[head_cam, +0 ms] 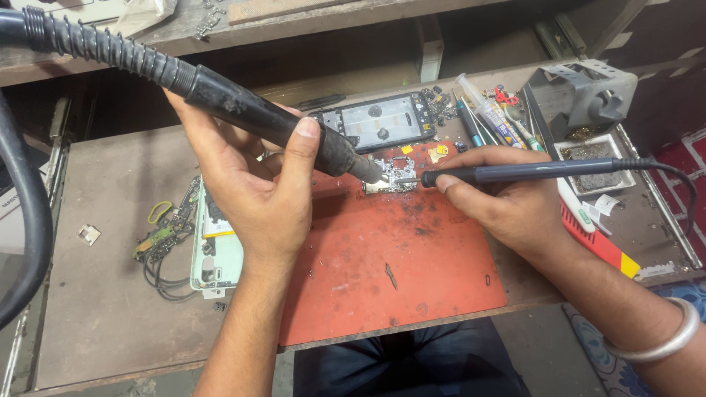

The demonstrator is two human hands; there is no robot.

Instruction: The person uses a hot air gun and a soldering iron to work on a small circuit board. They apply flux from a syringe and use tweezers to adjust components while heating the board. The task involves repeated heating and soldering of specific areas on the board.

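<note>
While the left hand (pixel 254 184) comes up from the bottom of the picture with its wrist bent back, its fingers are wrapped tight around the thick black hot air tool (pixel 257 114). The thumb lies flat along the top of the tool, and the palm faces up toward the camera. The tool slants down to the right, and its metal tip sits right over the small circuit board (pixel 393 176). A ribbed black hose (pixel 88 44) runs from the back of the tool up to the top left corner.

The right hand (pixel 507 202) reaches in from the right side, with the forearm lying across the edge of the bench. It wears a silver bangle (pixel 673 338) on the wrist. Its thumb and fingers pinch the thin dark soldering iron (pixel 529 173) like a pen. The iron lies almost flat and points left, and its tip touches the circuit board from the right side. A black cord (pixel 676 176) goes off from its back end.

The circuit board rests at the top edge of the red mat (pixel 397 272), between the two tool tips. Just behind it lies an open phone frame (pixel 379 121). To the left of the mat sits a pale green phone back (pixel 217 250) beside some loose wires (pixel 165 242). On the right stands a grey metal iron stand (pixel 585 95), with pens and tubes (pixel 489 114) next to it.
</note>
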